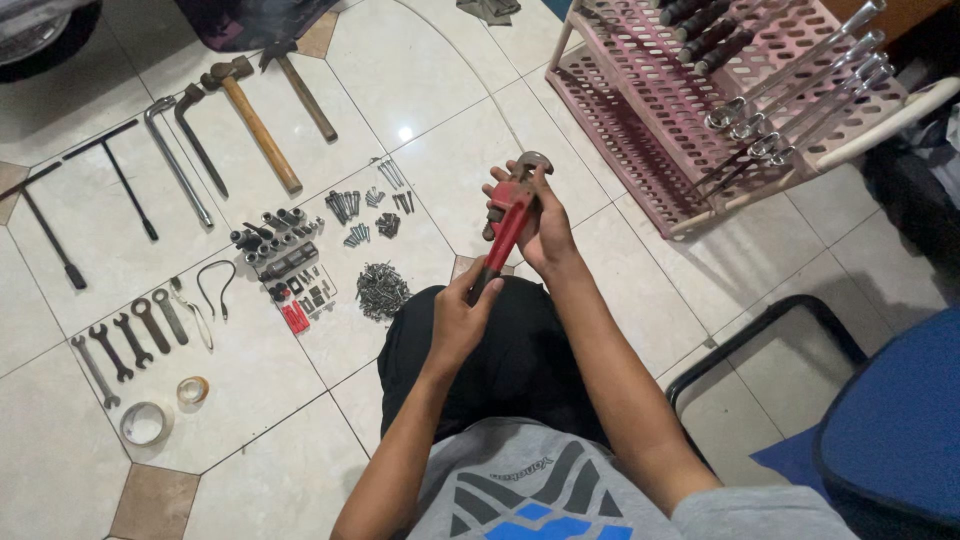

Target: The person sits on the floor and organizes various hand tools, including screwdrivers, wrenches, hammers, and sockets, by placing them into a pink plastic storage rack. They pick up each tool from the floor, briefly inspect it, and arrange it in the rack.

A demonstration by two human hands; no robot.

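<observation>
A red pipe wrench (508,222) is held in both hands above the lap.

The handle's lower end is enclosed by the left hand (458,318), whose grip is wrapped tight, so the handle's tip is hidden. The head is clasped by the right hand (545,232), fingers pressed around it; the jaw is partly covered and hard to make out. Left of the grip, hammers (255,115), spanners (130,340), sockets (278,245) and a pile of screws (380,290) are laid on the tiled floor (420,80). Right of the grip, a pink rack (640,130) is cut off by the frame.
</observation>
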